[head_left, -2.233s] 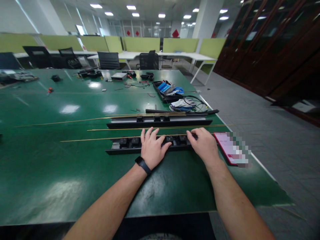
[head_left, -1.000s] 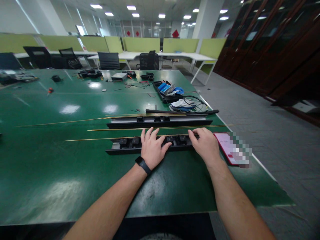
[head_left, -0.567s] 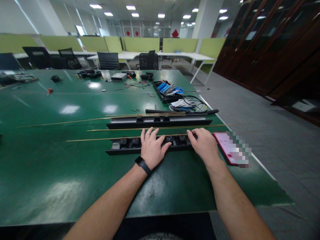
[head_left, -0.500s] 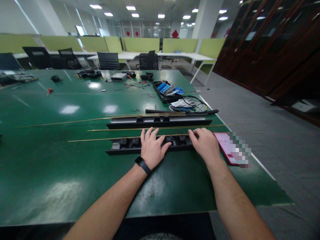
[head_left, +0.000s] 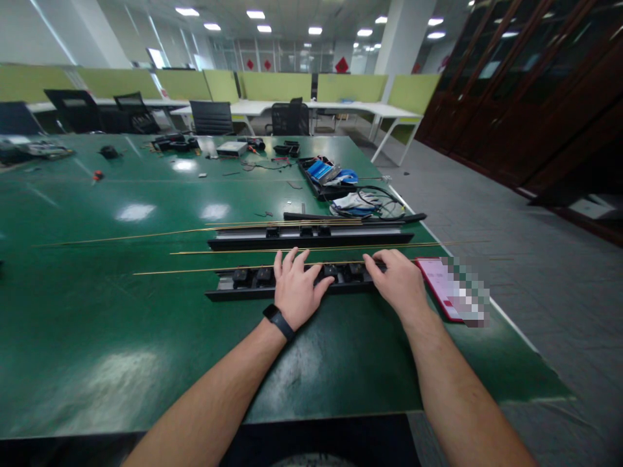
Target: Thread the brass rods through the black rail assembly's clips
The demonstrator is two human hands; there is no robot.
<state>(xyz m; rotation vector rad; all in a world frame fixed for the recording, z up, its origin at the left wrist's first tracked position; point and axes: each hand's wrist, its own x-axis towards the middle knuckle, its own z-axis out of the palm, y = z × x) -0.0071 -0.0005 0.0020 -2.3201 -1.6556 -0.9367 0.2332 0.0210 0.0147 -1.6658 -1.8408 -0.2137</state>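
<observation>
In front of me lies a black channel-shaped rail [head_left: 272,295] with several small black blocks [head_left: 264,277] set along it. My left hand [head_left: 296,288] lies across the middle of this rail, fingers spread and thumb toward the right. A thin brass-coloured rod [head_left: 195,270] runs along the rail's far side, passing by both hands. At the rail's right end, my right hand [head_left: 400,279] is closed, thumb and fingertips pinched at the rod. The tips of its other fingers are hidden. Behind the hands lies another thin rod [head_left: 224,251].
A second black rail [head_left: 311,243] with more rods lies farther back. To the right is a red-edged phone [head_left: 440,285], partly pixelated. Beyond are a glove [head_left: 355,202], cables and a black tray [head_left: 318,190] on the green table [head_left: 121,337].
My right hand has shifted slightly left along the rod. The left hand and the rail look the same.
</observation>
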